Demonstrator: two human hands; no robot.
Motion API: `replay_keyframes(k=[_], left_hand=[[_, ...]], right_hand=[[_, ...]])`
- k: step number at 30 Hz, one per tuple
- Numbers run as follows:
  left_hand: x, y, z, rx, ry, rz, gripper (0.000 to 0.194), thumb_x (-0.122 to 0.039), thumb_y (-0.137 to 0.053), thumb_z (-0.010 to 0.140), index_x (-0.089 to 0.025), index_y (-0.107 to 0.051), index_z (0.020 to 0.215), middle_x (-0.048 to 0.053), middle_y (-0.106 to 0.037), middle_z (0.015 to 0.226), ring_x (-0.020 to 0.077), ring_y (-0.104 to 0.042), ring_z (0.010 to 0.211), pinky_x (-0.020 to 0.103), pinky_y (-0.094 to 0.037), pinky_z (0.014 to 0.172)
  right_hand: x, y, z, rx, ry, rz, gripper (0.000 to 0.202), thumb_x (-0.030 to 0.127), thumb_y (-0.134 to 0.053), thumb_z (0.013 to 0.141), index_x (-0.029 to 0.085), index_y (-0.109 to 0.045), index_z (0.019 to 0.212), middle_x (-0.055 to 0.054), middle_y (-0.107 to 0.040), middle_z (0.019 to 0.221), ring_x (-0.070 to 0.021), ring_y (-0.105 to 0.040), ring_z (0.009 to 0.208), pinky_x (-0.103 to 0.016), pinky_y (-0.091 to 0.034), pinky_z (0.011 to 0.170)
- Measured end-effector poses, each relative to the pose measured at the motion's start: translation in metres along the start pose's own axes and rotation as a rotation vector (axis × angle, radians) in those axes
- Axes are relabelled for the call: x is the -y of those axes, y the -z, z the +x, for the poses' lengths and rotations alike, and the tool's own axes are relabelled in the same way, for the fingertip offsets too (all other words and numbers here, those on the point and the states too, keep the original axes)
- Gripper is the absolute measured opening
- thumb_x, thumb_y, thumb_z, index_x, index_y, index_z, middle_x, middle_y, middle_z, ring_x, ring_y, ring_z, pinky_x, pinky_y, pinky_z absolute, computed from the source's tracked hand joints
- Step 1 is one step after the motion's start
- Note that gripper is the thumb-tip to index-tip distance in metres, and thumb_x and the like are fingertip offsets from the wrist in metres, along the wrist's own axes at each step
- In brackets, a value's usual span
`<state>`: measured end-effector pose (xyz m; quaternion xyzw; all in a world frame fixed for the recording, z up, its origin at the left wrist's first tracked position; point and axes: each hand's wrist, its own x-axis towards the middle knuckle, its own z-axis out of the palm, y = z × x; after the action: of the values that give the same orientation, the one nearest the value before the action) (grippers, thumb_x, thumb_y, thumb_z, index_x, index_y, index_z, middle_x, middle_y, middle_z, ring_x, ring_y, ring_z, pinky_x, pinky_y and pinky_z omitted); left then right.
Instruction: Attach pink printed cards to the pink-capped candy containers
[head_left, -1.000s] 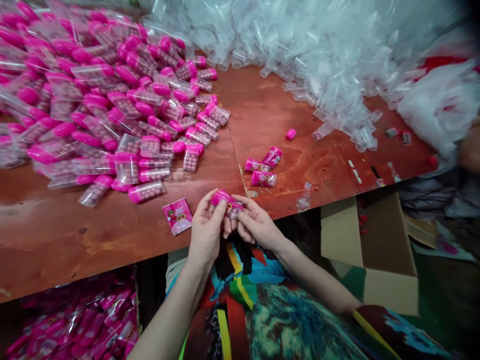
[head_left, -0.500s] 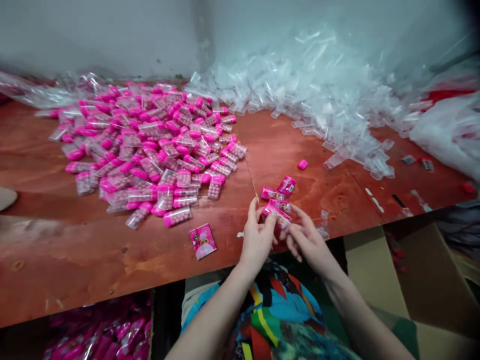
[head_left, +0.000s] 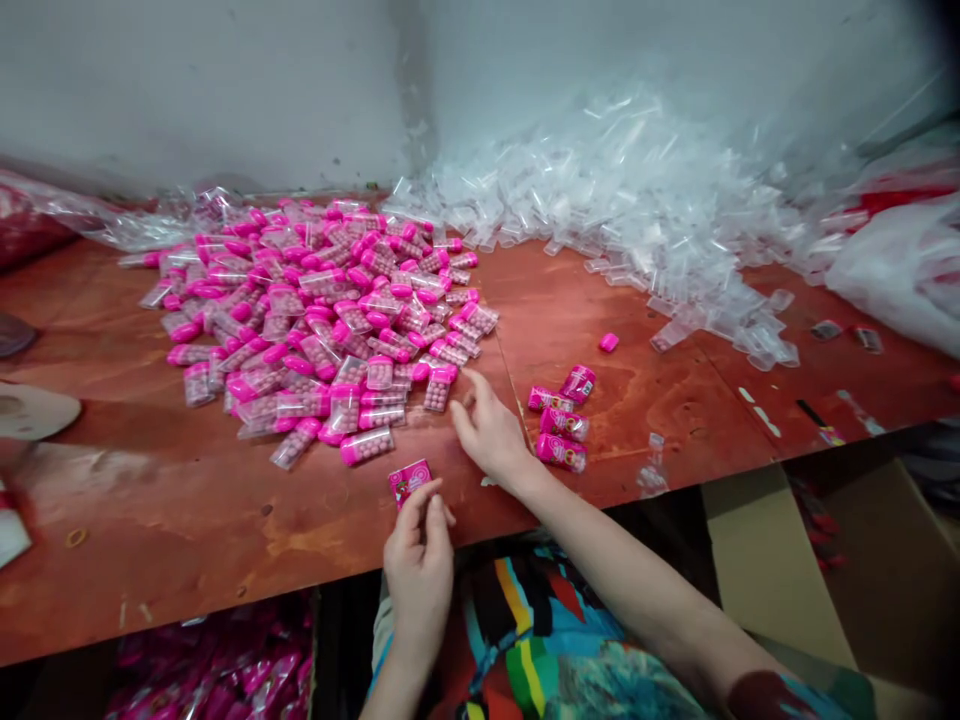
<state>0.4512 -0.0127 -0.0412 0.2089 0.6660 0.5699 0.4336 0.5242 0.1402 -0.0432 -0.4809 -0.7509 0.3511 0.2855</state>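
My left hand (head_left: 421, 550) is at the table's front edge, its fingers loosely curled and apart over the near side of a pink printed label (head_left: 409, 478). Part of the label is hidden under the fingertips. My right hand (head_left: 491, 432) reaches leftward, open and holding nothing, with its fingertips just short of a clear candy bottle with a pink cap (head_left: 439, 388). That bottle lies at the near right edge of a large pile of similar candy bottles (head_left: 300, 300). Right of my right hand lie several bottles wrapped in pink labels (head_left: 562, 453).
Clear empty plastic containers (head_left: 645, 220) are heaped along the wall at the right. A loose pink cap (head_left: 608, 342) lies on the wooden table (head_left: 525, 280). Below the front edge are a cardboard box (head_left: 780, 560) at right and pink packages (head_left: 217, 665) at left.
Both hands have moved left from the wrapped bottles. The one they handled now lies with the others. My left hand has come to the label, my right hand to the pile's edge.
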Motion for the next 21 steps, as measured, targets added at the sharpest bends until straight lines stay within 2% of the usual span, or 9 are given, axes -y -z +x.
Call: replay_keyframes(k=[2,4,6,8,10,12,15,18,21], left_hand=[[-0.002,0.009,-0.005,-0.117,-0.075,0.061,0.027,-0.032,-0.068,0.085,-0.025,-0.067,0.111,0.001,-0.064,0.076,0.017,-0.057,0.064,0.023,-0.042,0.054],[-0.005,0.017,-0.008,-0.214,-0.138,0.126,0.024,-0.03,-0.068,0.086,-0.024,-0.069,0.109,0.001,-0.065,0.076,0.0171,-0.06,0.068,0.022,-0.043,0.057],[-0.007,0.025,-0.009,-0.283,-0.197,0.202,0.019,-0.028,-0.067,0.086,-0.023,-0.07,0.104,0.002,-0.068,0.081,0.018,-0.063,0.075,0.022,-0.046,0.065],[-0.006,0.033,-0.008,-0.339,-0.275,0.298,0.014,-0.026,-0.065,0.087,-0.023,-0.072,0.097,0.003,-0.07,0.087,0.0193,-0.065,0.083,0.024,-0.048,0.075],[-0.004,0.038,-0.007,-0.334,-0.356,0.397,0.01,-0.025,-0.064,0.087,-0.023,-0.074,0.09,0.004,-0.07,0.086,0.0198,-0.064,0.083,0.026,-0.047,0.08],[0.001,0.039,-0.005,-0.289,-0.434,0.514,0.012,-0.026,-0.064,0.088,-0.022,-0.075,0.09,0.005,-0.066,0.084,0.0198,-0.062,0.08,0.027,-0.046,0.08],[0.009,0.033,-0.001,-0.231,-0.525,0.788,0.024,-0.027,-0.058,0.091,-0.022,-0.075,0.109,0.01,-0.063,0.097,0.0206,-0.061,0.085,0.027,-0.045,0.077],[0.015,0.024,0.004,-0.185,-0.527,1.13,0.038,-0.031,-0.05,0.096,-0.021,-0.066,0.13,0.013,-0.06,0.108,0.0219,-0.06,0.086,0.027,-0.04,0.062],[0.019,0.019,0.006,-0.184,-0.525,1.342,0.04,-0.036,-0.045,0.099,-0.022,-0.065,0.131,0.013,-0.06,0.105,0.0222,-0.059,0.083,0.028,-0.033,0.053]], right_hand=[[0.01,-0.016,0.024,-0.005,-0.041,-0.157,0.06,0.038,-0.054,0.095,0.014,-0.034,0.147,-0.02,-0.057,0.128,-0.0342,-0.059,0.113,-0.048,-0.049,0.092],[0.014,-0.026,0.038,0.011,-0.067,-0.26,0.065,0.04,-0.057,0.093,0.013,-0.032,0.148,-0.022,-0.055,0.133,-0.0368,-0.057,0.117,-0.051,-0.048,0.094],[0.012,-0.03,0.042,0.035,-0.07,-0.294,0.063,0.031,-0.056,0.092,0.013,-0.032,0.147,-0.021,-0.058,0.128,-0.0353,-0.059,0.113,-0.05,-0.048,0.094],[0.006,-0.026,0.036,0.049,-0.042,-0.233,0.059,0.021,-0.052,0.089,0.013,-0.035,0.144,-0.017,-0.063,0.12,-0.031,-0.062,0.105,-0.048,-0.049,0.093],[-0.003,-0.016,0.021,0.06,-0.011,-0.066,0.054,0.016,-0.051,0.085,0.015,-0.042,0.138,-0.011,-0.065,0.109,-0.0248,-0.064,0.094,-0.042,-0.051,0.089],[-0.012,-0.001,0.001,0.09,-0.03,0.178,0.048,0.016,-0.052,0.083,0.018,-0.045,0.131,-0.004,-0.065,0.096,-0.0177,-0.063,0.077,-0.034,-0.054,0.077],[-0.022,0.022,-0.039,0.196,-0.147,0.529,0.042,0.024,-0.054,0.085,0.022,-0.041,0.124,0.002,-0.061,0.085,-0.0092,-0.054,0.051,-0.022,-0.046,0.048],[-0.028,0.04,-0.078,0.286,-0.251,0.684,0.037,0.028,-0.057,0.086,0.023,-0.039,0.118,0.004,-0.062,0.083,-0.0063,-0.049,0.043,-0.016,-0.035,0.037],[-0.031,0.044,-0.107,0.325,-0.33,0.753,0.035,0.03,-0.057,0.089,0.023,-0.04,0.118,0.004,-0.062,0.082,-0.0055,-0.049,0.044,-0.015,-0.033,0.037]])
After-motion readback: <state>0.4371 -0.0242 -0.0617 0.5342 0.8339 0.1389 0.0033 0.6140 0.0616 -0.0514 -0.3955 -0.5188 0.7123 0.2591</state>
